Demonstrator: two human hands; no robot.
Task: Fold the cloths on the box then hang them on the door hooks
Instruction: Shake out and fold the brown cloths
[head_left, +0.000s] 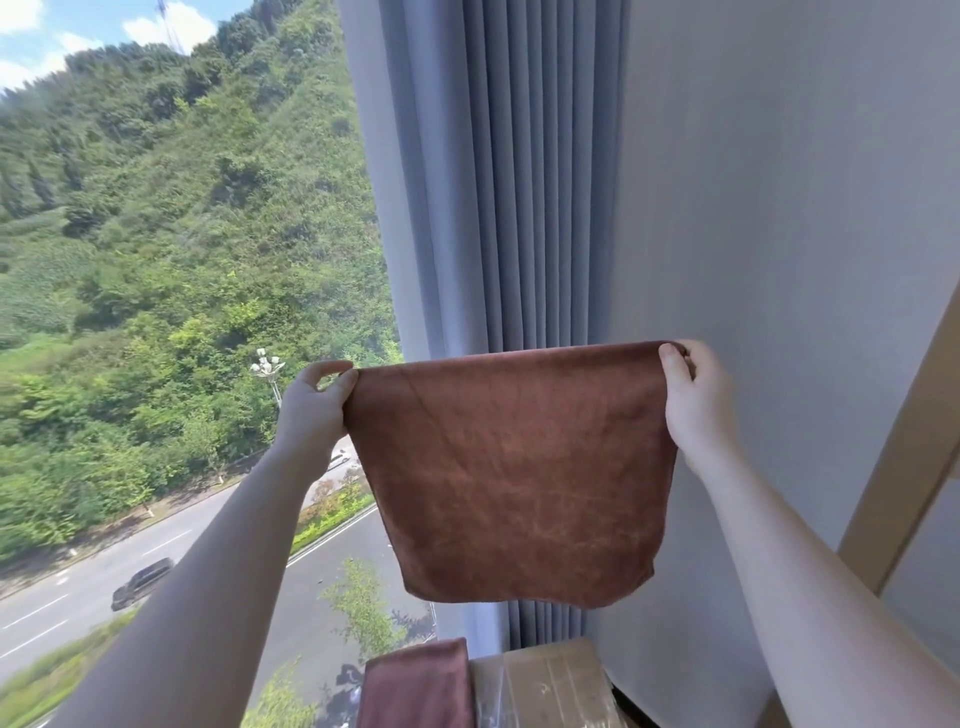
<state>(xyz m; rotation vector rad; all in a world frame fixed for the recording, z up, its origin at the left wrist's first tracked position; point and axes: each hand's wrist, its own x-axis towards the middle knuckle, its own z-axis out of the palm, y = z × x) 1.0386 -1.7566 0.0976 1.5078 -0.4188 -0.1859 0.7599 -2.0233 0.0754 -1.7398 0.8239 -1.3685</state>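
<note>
Setting: tall window (182, 312) on the left looking down on a green hillside and a road; grey-blue curtain (498, 182) in the middle; pale wall (779, 208) on the right, with a wooden frame edge (898, 452) at the far right.
Left hand: left hand (317, 402) raised in front of the window, thumb and fingers pinching the upper left corner of the brown cloth (514, 478).
Cloth in hand: held up in the air, top edge stretched nearly level between the two hands, the rest hanging flat below in front of the curtain; it touches nothing else.
Right hand: right hand (696, 400) at the upper right corner, thumb in front and fingers behind, closed on the fabric.
Below: cardboard box (545, 686) at the near bottom, with a second cloth (415, 686), reddish-brown, lying at its left edge.
Key relation: long axis of the held cloth runs left to right between the grips, and the free bottom edge hangs straight down above the box; both hands are about equally near.
Judgement: the cloth looks spread for folding, likely by bringing the corners together or lowering it onto the box.
Door hooks: not in view.
</note>
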